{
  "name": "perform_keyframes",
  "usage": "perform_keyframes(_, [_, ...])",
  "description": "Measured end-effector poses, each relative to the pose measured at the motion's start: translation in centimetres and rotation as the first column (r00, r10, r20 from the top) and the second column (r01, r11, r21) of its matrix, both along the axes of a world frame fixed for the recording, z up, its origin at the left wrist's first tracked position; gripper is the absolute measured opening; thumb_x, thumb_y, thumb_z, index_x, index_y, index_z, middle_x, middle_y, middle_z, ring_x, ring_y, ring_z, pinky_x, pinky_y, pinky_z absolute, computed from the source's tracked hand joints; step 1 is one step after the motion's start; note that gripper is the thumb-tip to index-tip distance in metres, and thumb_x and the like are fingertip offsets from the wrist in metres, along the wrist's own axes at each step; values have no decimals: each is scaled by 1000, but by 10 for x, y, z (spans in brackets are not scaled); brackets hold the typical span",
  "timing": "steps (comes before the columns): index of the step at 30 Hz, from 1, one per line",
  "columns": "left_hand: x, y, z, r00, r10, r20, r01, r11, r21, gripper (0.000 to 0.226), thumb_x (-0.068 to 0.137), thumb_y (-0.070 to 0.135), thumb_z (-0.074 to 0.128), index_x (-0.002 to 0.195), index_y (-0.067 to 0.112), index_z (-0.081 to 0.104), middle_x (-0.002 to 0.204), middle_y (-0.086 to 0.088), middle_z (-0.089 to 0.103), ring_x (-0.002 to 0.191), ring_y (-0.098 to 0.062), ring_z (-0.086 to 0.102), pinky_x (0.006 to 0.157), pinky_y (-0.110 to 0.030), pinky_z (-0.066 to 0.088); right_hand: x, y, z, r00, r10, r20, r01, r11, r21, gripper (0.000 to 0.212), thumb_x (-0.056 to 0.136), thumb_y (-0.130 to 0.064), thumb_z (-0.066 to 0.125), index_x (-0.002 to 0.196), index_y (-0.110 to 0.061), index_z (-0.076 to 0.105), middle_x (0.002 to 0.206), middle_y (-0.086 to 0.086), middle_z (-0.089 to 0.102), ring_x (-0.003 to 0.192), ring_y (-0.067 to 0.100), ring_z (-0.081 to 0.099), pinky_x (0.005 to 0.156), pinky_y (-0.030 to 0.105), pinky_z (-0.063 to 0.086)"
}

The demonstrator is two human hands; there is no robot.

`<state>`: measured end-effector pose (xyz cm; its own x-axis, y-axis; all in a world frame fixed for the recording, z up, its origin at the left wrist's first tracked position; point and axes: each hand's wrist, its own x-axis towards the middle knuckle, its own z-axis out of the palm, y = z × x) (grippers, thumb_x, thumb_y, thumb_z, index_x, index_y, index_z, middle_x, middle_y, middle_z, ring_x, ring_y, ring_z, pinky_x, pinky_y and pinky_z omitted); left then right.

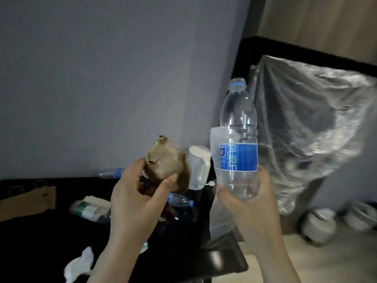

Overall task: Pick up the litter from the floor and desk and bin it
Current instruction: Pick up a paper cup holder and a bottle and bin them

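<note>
Over the black desk, head cam view: left hand had its thumb and fingers curled round a crumpled brown paper bag, held up in the air. Right hand was wrapped round the bottom of a clear water bottle, upright, blue label, no cap, with a floppy clear plastic bag caught in the same grip. Down on the desk lay a white tissue, a green-and-white packet and another small bottle. Off to the right stood a chair under plastic sheeting.
</note>
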<state>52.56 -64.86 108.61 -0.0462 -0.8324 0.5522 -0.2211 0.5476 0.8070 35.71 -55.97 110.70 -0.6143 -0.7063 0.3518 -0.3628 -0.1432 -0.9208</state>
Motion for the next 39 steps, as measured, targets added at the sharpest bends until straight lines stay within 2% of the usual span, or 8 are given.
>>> perform_keyframes(5, [-75, 32, 10, 978, -207, -5, 207, 978, 1, 32, 72, 47, 71, 100, 37, 61, 87, 16, 68, 74, -4, 64, 62, -19, 46, -54, 64, 7, 977, -213, -3, 213, 976, -35, 54, 67, -20, 80, 109, -40, 52, 87, -28, 62, 77, -6, 60, 63, 18, 43])
perform_keyframes(10, [-165, 83, 19, 921, -389, 2, 389, 921, -29, 28, 73, 51, 71, 97, 45, 57, 90, 21, 65, 75, -2, 63, 62, -14, 46, -117, 139, 12, 926, -377, -7, 376, 924, -69, 52, 65, -19, 80, 104, -40, 52, 89, -29, 62, 78, -9, 60, 61, 12, 43])
perform_keyframes(15, [-271, 155, 20, 847, -531, -23, 530, 847, -35, 42, 66, 60, 65, 102, 38, 61, 87, 13, 68, 71, -9, 65, 64, -32, 54, -193, 231, 15, 872, -490, -8, 487, 868, -95, 58, 68, -21, 80, 108, -47, 47, 91, -37, 58, 83, -17, 56, 58, 2, 42])
perform_keyframes(20, [-371, 235, 22, 756, -654, -29, 653, 757, -39, 37, 71, 43, 77, 104, 39, 61, 78, 7, 67, 62, -4, 61, 56, -11, 42, -264, 317, 13, 783, -622, 1, 619, 778, -106, 56, 70, -17, 80, 104, -49, 49, 91, -37, 60, 82, -14, 59, 59, 0, 42])
perform_keyframes(23, [-422, 269, 21, 683, -729, -33, 729, 684, -28, 31, 72, 38, 78, 99, 37, 63, 82, 10, 69, 65, -4, 63, 56, -11, 45, -302, 360, 10, 702, -712, 17, 710, 698, -89, 55, 66, -22, 79, 105, -48, 49, 90, -38, 59, 80, -14, 59, 57, 2, 42])
perform_keyframes(25, [-454, 282, 14, 641, -767, -43, 767, 641, -7, 34, 68, 45, 74, 99, 36, 63, 85, 11, 70, 68, -8, 65, 61, -22, 53, -327, 382, 4, 648, -761, 31, 761, 645, -74, 57, 65, -23, 79, 110, -45, 50, 90, -36, 60, 80, -13, 60, 57, 6, 43])
perform_keyframes(32, [-562, 283, -19, 561, -827, -34, 824, 554, 118, 35, 69, 45, 74, 100, 36, 61, 76, -3, 69, 52, -27, 66, 54, -51, 54, -418, 395, -30, 555, -829, 69, 830, 557, 20, 62, 67, -21, 79, 112, -46, 45, 85, -22, 64, 78, -12, 60, 62, 14, 42])
perform_keyframes(39, [-686, 228, -30, 562, -826, -48, 826, 556, 95, 33, 67, 44, 75, 97, 40, 62, 84, 5, 68, 57, -12, 65, 58, -39, 55, -534, 348, -38, 494, -869, 34, 868, 495, 34, 61, 69, -16, 79, 118, -36, 49, 86, -18, 63, 77, -13, 59, 54, 7, 43])
